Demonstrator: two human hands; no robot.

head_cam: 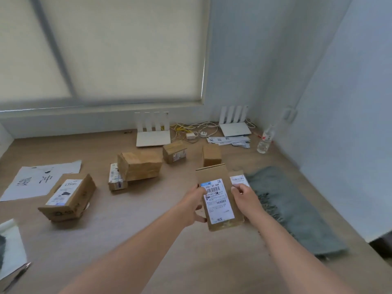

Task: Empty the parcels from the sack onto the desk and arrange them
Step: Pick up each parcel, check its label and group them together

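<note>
Forearms reach out from me over the wooden bench (148,240). My left hand (194,205) grips the left edge of a flat cardboard parcel (220,200), fingers (201,218) curled under it and the thumb on its white shipping label. My right hand (246,199) pinches the parcel's right edge, fingertips on top. I hold the parcel over the bench, tilted, label up; whether it touches the surface I cannot tell. A second labelled box (238,178) sits just behind it, partly hidden.

Right of my hands a grey-green fringed cloth (297,209) lies flat. To the left, a larger labelled box (67,198) lies near a white sheet with black characters (40,180). A pen (18,276) and more paper lie at the near left edge.

Farther out, a big brown box (140,165) leans on a small labelled one (115,178); beyond them stand two more small boxes (175,151), well apart. At the back wall I see two white routers (153,134), tangled cables (191,129), paper slips (231,141) and a clear bottle (266,139).
</note>
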